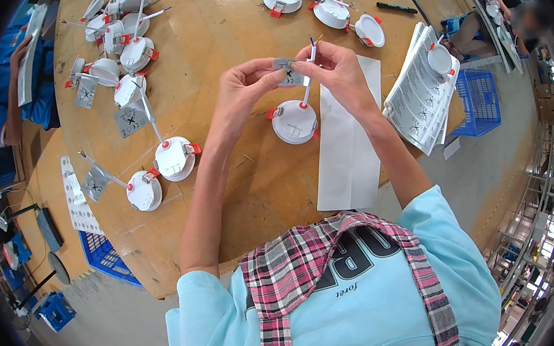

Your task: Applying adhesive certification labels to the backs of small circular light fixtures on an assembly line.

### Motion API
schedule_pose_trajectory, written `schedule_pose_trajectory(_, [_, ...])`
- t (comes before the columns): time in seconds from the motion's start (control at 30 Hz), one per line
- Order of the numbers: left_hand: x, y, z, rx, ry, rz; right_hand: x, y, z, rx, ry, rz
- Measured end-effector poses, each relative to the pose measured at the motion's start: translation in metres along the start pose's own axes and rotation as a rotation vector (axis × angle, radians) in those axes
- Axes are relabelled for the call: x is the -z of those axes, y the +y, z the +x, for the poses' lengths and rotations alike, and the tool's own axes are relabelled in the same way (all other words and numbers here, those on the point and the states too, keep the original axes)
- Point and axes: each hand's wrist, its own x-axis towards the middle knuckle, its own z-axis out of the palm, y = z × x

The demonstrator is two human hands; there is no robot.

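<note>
My left hand and my right hand meet above the wooden table. Between their fingertips they pinch a small grey label, folded around the white cable of a round white downlight. That downlight, with red spring clips, lies on the table just below my hands. The cable's bare wire ends stick up past my right fingers. A long white backing strip lies under and to the right of the lamp.
Several finished downlights with labelled cables lie at the left and top left. More unlabelled ones sit at the top. A stack of label sheets rests at the right edge. A black pen, blue crates and another person are nearby.
</note>
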Motion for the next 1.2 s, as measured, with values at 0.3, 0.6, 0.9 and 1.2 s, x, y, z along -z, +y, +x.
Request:
schedule_pose_trajectory(0.3, [-0.012,0.002,0.001,-0.106,0.184,-0.046,-0.001,0.009,-0.001,0.015,0.054,0.079])
schedule_pose_trajectory(0.6, [-0.014,-0.005,0.001,-0.170,0.287,0.028,-0.010,0.008,-0.005,0.012,0.128,0.001])
schedule_pose_trajectory(0.9, [-0.012,-0.007,0.001,-0.177,0.301,0.034,-0.011,0.007,-0.014,-0.054,0.101,-0.067])
schedule_pose_trajectory(1.2, [-0.013,-0.007,0.003,-0.175,0.277,0.050,-0.011,0.016,-0.009,0.039,0.188,0.057])
